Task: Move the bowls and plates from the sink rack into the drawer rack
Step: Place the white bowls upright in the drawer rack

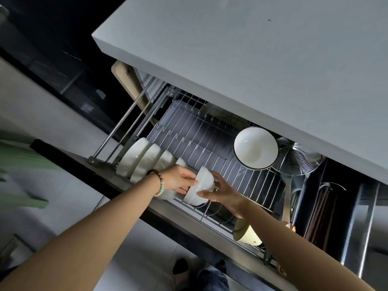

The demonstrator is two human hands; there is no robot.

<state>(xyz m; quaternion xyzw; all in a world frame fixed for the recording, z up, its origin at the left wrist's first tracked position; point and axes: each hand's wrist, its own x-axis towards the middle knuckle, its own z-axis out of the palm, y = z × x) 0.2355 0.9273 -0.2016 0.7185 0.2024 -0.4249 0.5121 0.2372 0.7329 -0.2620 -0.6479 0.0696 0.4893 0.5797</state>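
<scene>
Kitchen things around the open drawer, under a pale counter.

A grey countertop [252,49] covers the upper part of the view. Below its edge a round wire skimmer [298,157] lies with its long handle pointing down. A wooden cutting board [128,78] stands upright at the far left end. Near the front, a cream cup [246,233] lies on its side. The floor [147,248] below is pale tile, and a green blurred shape [23,160] shows at the left.

The countertop [252,59] hides the back of the drawer rack [210,131] and part of the wire skimmer [298,156]. The right forearm [304,248] covers part of a yellowish cup [245,232]. Both arms run off the bottom edge.
</scene>
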